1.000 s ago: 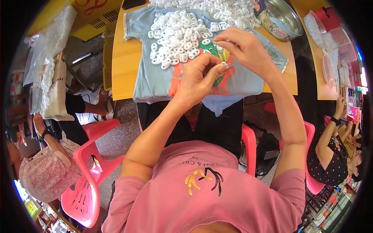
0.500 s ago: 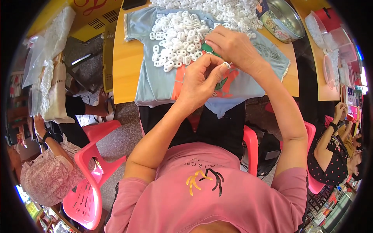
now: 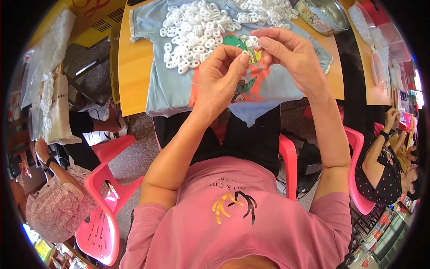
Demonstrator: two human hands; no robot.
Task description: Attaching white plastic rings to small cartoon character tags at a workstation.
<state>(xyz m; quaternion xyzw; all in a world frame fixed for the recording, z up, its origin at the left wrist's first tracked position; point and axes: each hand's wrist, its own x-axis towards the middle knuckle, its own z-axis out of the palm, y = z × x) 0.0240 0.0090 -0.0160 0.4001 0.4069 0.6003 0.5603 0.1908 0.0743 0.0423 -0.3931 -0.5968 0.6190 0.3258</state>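
Observation:
My left hand (image 3: 219, 78) is closed in a pinch, with a small white plastic piece (image 3: 245, 53) showing at the thumb and fingertip; most of it is hidden. My right hand (image 3: 293, 58) holds a white two-holed plastic piece (image 3: 255, 41) between thumb and forefinger, its other fingers loosely curled. The two pinches are close together but apart. Beneath them a light blue shirt (image 3: 168, 92) with an orange and green print lies over the table. On the shirt, left of my hands, is a heap of white two-holed pieces (image 3: 192, 36).
A second white heap (image 3: 264, 13) lies farther back. At the back right stands a round metal tin (image 3: 329, 24). The wooden table (image 3: 132, 87) ends just in front of me. Pink chairs (image 3: 101, 233) and seated people are on both sides.
My right hand has drawn back from the heap's edge and turned, now showing a white piece in its fingertips. My left hand keeps its pinch. The whole view has shifted slightly.

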